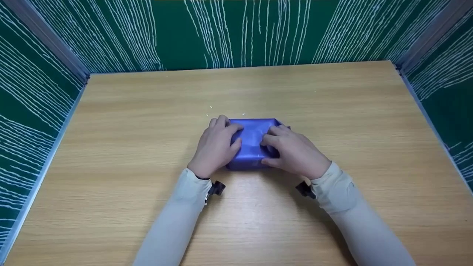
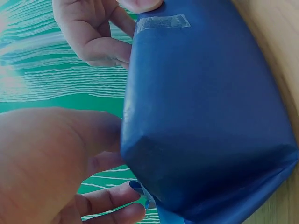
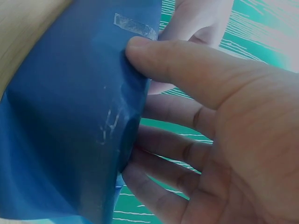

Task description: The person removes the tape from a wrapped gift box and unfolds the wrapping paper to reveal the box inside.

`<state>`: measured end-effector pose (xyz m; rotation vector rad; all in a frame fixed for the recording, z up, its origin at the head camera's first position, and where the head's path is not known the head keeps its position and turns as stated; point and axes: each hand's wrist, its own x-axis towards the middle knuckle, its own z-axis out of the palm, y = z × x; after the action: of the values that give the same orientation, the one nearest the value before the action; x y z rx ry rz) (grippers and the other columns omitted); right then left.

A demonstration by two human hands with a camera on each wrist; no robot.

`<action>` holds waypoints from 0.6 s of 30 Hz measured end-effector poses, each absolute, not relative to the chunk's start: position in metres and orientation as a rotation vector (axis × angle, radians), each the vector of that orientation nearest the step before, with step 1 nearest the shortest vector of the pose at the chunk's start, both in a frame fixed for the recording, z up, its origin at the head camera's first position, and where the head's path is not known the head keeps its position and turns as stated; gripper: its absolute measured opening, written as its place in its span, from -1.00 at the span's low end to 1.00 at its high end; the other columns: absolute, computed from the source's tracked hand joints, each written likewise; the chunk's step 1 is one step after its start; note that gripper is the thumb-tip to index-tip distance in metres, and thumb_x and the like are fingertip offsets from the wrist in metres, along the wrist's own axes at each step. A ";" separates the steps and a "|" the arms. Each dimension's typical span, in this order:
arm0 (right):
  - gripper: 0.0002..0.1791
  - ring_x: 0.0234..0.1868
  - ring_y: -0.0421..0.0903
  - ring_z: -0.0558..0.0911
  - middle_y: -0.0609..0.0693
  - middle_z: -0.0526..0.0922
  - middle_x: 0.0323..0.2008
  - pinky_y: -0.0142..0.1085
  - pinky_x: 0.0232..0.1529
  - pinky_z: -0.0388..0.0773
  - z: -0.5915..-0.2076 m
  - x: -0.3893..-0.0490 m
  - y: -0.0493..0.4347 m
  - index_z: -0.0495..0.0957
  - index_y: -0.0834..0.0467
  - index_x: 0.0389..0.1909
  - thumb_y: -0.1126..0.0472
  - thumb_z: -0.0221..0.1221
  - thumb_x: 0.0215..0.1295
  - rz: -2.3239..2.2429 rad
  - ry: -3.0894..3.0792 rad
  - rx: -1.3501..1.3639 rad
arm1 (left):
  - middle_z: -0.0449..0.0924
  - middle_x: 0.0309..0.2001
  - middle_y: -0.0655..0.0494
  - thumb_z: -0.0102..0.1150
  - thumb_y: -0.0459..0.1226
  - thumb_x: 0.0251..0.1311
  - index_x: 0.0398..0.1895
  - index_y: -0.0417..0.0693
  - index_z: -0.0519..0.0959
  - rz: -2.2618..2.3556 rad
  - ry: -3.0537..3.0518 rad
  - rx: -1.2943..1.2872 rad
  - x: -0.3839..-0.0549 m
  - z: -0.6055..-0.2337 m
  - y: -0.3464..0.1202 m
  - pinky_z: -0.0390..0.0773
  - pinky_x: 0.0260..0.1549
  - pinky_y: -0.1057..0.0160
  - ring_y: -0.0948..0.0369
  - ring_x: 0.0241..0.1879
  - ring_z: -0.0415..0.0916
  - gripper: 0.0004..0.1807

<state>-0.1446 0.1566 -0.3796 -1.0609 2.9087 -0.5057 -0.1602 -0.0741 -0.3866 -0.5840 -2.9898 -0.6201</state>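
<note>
A box-shaped package in shiny blue wrapping paper lies on the table between my two hands. My left hand holds its left end, thumb and fingertips on the upper surface and upper edge. On the right, my right hand grips the near upper edge, thumb against the near side and bent fingers on top. A short strip of clear tape crosses the near side in the left wrist view. Crinkled tape shows below the right thumb in the right wrist view. Folded paper sticks out at the left end.
The wooden table extends around the package. Tiny white scraps lie just beyond it. Green panels with white streaks stand along the back and both sides. A small dark camera sits at each wrist.
</note>
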 end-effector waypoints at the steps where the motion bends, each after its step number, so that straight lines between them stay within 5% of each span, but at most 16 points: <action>1: -0.58 -0.16 -0.03 0.51 0.00 0.55 -0.17 -0.18 -0.21 0.59 -0.380 -0.145 0.157 0.67 0.12 -0.07 -0.06 0.49 0.19 -0.502 2.907 -1.055 | 0.49 0.07 -0.08 0.16 -0.12 0.43 0.24 0.02 0.66 -0.618 -2.993 -0.584 -0.161 -0.387 -0.074 0.52 -0.06 0.04 -0.01 0.01 0.40 -0.61; 18: -0.54 -0.05 0.02 0.58 0.04 0.58 -0.10 -0.06 -0.05 0.65 -0.378 -0.145 0.157 0.66 0.10 -0.03 -0.09 0.48 0.20 -0.495 2.896 -1.013 | 0.46 -0.12 0.05 0.26 -0.05 0.41 -0.19 0.00 0.61 -0.668 -3.016 -0.505 -0.181 -0.385 -0.067 0.49 -0.19 0.09 0.06 -0.09 0.39 -0.78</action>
<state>-0.1449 0.1566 -0.3784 -1.0132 2.8958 -0.4945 -0.1814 -0.0670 -0.3854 -0.5053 -3.0157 -0.6675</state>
